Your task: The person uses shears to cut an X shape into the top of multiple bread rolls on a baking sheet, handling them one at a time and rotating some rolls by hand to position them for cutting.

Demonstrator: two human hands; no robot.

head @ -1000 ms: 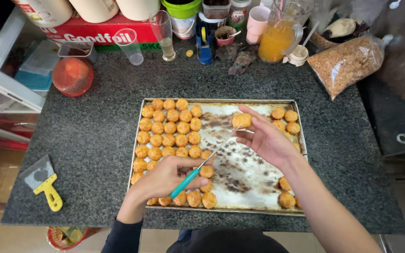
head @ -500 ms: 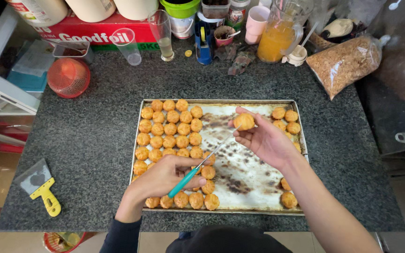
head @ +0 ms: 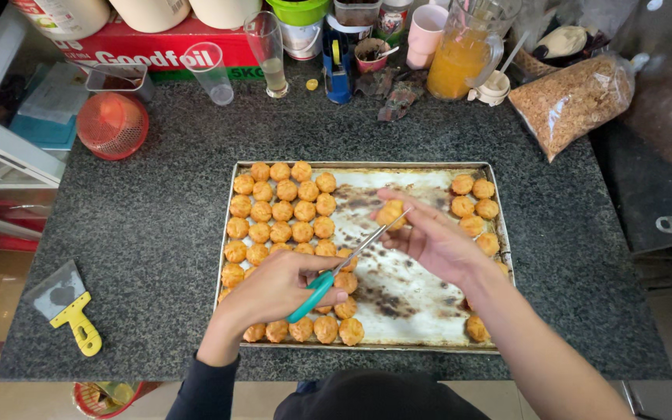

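Note:
A metal baking tray (head: 367,167) lies on the dark stone counter, with many small golden pastry puffs (head: 281,210) packed on its left side and a few more along its right edge. My left hand (head: 274,288) grips scissors with teal handles (head: 328,276). The blades point up-right and their tips touch one puff (head: 390,212). My right hand (head: 433,237) holds that puff between its fingers above the stained middle of the tray.
A yellow-handled scraper (head: 68,311) lies at the counter's left front. A red mesh cover (head: 112,124), plastic cups (head: 211,71), a jug of orange liquid (head: 460,58) and a bag of brown crumbs (head: 577,101) stand along the back.
My right hand brought the puff down and left toward the scissors. The scissors rose, and their tips now meet the puff.

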